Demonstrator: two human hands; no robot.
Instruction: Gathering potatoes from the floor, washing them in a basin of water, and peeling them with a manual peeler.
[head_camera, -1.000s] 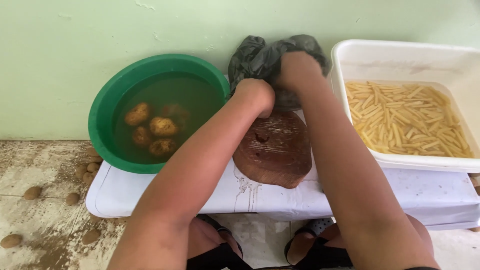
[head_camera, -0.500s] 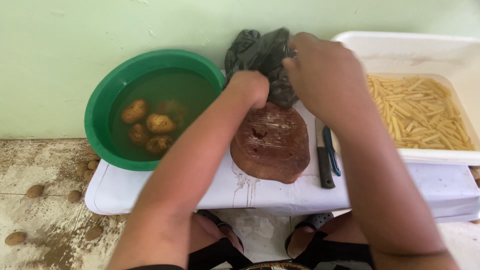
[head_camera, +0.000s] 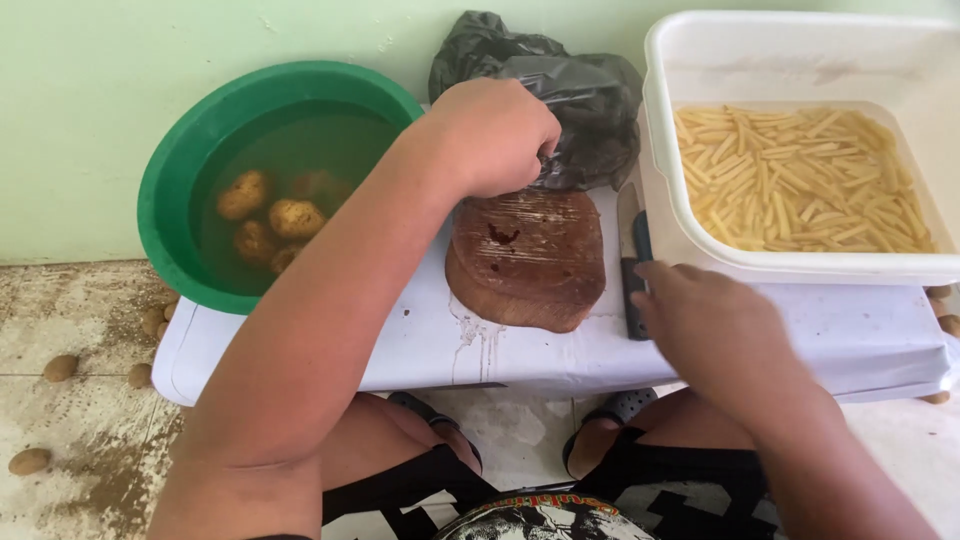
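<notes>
Green basin (head_camera: 180, 160) sat at table's left end, full of murky water w/ approx 4 potatoes (head_camera: 265, 225) submerged. White tub (head_camera: 690, 60) at right end held pale cut potato sticks (head_camera: 800, 180) in water. Low table (head_camera: 850, 335) had white covering, wet streaks down front edge. Loose potatoes (head_camera: 60, 368) lay scattered on dirty tiled floor (head_camera: 70, 310) at left. Pale green wall (head_camera: 120, 60) behind. Black sandals (head_camera: 620, 410) showed under table.
</notes>
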